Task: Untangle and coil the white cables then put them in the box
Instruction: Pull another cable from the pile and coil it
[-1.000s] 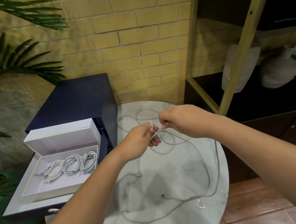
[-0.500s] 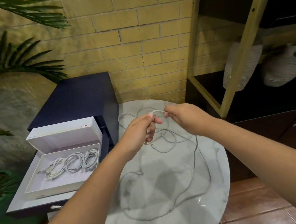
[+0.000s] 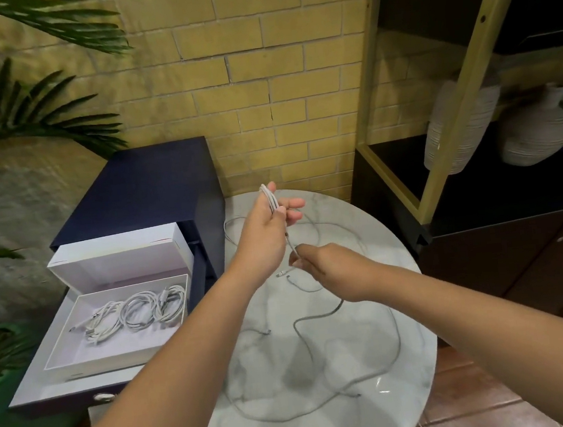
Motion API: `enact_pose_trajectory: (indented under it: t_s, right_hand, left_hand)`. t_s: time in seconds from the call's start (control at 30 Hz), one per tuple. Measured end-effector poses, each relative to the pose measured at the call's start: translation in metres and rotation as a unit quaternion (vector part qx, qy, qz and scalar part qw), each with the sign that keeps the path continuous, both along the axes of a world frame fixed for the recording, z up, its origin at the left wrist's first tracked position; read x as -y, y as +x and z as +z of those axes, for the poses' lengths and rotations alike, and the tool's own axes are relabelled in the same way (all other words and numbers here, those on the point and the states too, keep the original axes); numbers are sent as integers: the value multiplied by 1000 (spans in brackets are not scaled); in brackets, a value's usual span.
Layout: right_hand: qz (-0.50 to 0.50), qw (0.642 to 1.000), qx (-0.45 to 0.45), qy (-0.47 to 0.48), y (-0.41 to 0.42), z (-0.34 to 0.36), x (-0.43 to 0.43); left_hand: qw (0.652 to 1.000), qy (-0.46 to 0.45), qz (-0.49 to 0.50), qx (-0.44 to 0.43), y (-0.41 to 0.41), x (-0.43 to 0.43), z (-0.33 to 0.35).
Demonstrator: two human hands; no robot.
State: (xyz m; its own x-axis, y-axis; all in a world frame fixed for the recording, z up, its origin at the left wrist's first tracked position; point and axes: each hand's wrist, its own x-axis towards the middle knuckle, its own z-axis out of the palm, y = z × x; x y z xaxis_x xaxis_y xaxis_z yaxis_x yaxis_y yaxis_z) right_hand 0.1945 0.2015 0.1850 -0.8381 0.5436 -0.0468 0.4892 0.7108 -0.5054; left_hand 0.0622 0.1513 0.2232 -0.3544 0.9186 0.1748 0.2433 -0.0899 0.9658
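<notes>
White cable slack (image 3: 295,325) is being borne in wide loops by the round marble table (image 3: 411,321), with loops reaching close to the near edge. White box (image 3: 76,350), open on the pulled-out navy drawer (image 3: 50,394) left of the table, is being part-filled by coiled cables (image 3: 138,311); its near half is showing bare. Left hand (image 3: 267,228), the one nearer the box, is being held half open, pinching a folded bundle (image 3: 270,197) that stands almost upright. Right hand (image 3: 323,267), below it, is being curled round the strand (image 3: 290,243) running down between the two hands.
</notes>
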Motion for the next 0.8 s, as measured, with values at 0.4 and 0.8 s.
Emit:
enact_pose_trajectory:
  t_s: [0.4,0.8]
  right_hand:
    - [19,992,104,62,19,69,-14]
    - [62,985,39,156,23,79,-36]
  left_hand:
    - [944,-163,-62,-282,-20,10,-26]
    - [942,-217,-173,-187,-12,29,-22]
